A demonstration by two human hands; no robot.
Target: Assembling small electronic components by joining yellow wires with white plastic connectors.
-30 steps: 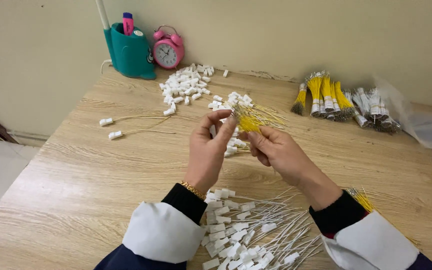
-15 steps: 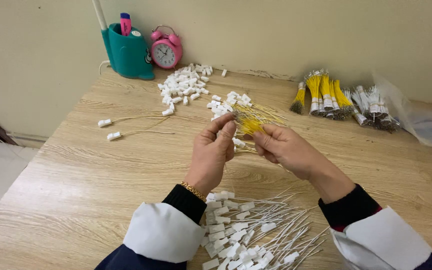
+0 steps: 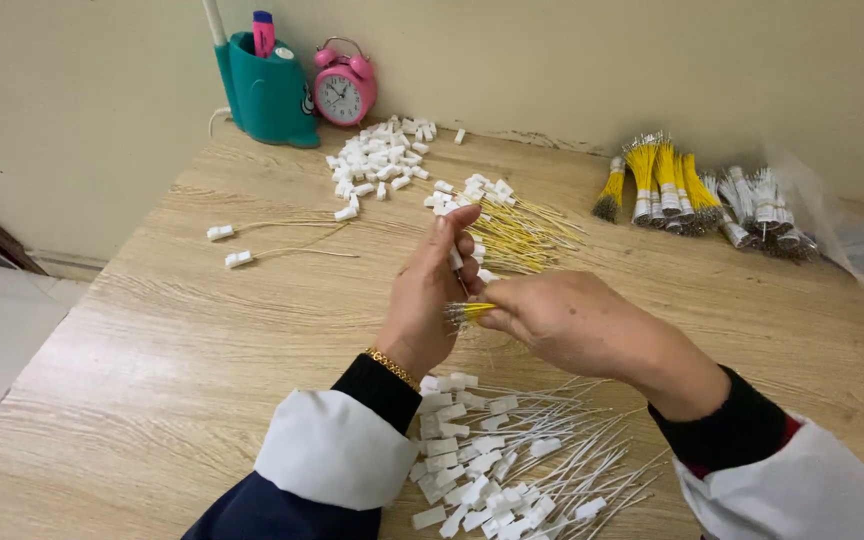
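- A single head-worn camera is looking steeply down and forward, close over both hands (image 3: 512,310) at a wooden table (image 3: 152,380), facing the wall (image 3: 552,60).

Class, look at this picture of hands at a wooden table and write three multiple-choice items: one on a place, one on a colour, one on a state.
1. Where does the alarm clock stand?
A. At the table's back edge, beside the teal holder
B. Among the white-plugged wires near the person
C. On the floor

2. What colour are the wire ends pinched in the right hand?
A. Red
B. Yellow
C. Blue

3. What is the left hand doing?
A. Lying flat on the table
B. Raised, fingers on a small white plug
C. Gripping the clock

Answers:
1 A, the pink alarm clock stands beside the teal holder.
2 B, the right hand pinches yellow wire ends.
3 B, the left hand is raised at a white plug.
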